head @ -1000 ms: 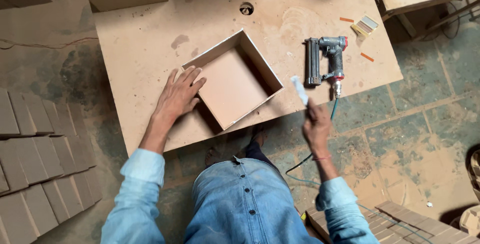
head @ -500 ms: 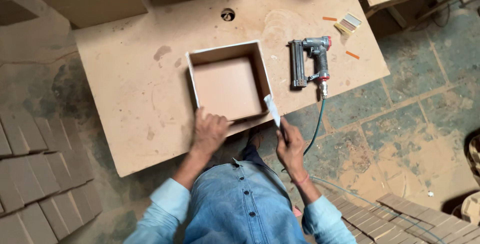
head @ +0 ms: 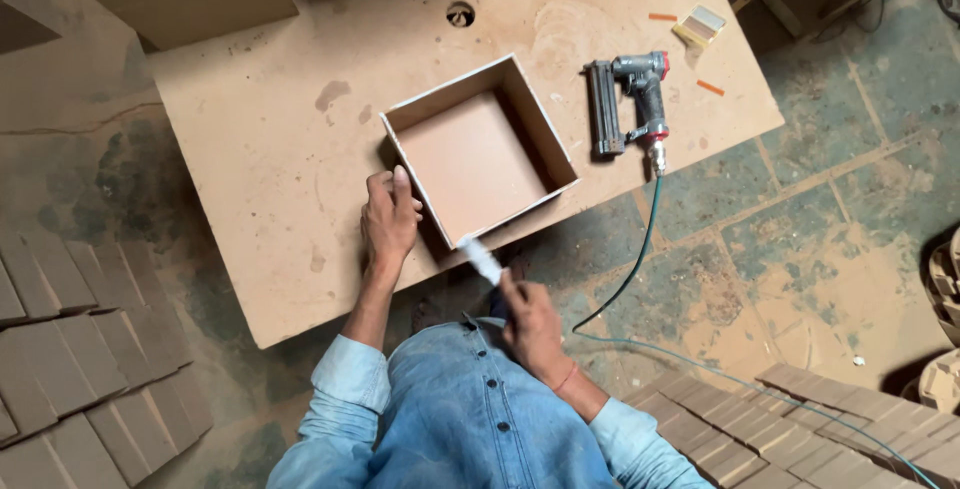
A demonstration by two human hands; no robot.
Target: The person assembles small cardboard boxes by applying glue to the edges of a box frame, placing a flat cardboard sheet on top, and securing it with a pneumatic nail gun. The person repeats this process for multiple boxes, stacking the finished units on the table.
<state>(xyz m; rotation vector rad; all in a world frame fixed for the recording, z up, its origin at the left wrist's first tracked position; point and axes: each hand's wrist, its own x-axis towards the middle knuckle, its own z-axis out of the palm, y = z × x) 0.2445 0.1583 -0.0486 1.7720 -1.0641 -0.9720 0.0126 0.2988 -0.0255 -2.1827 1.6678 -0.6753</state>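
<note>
Your left hand [head: 388, 221] rests, fingers curled, against the open square fibreboard box [head: 478, 151] near the brown worktable's [head: 280, 149] front edge; your right hand [head: 528, 321] grips a white tube [head: 482, 260].

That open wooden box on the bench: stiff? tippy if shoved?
The open wooden box is probably stiff: flat board walls joined square. Unlikely to tip: it is low and wide, its base flat on the bench. Likely slides when the left hand pushes its wall.
</note>
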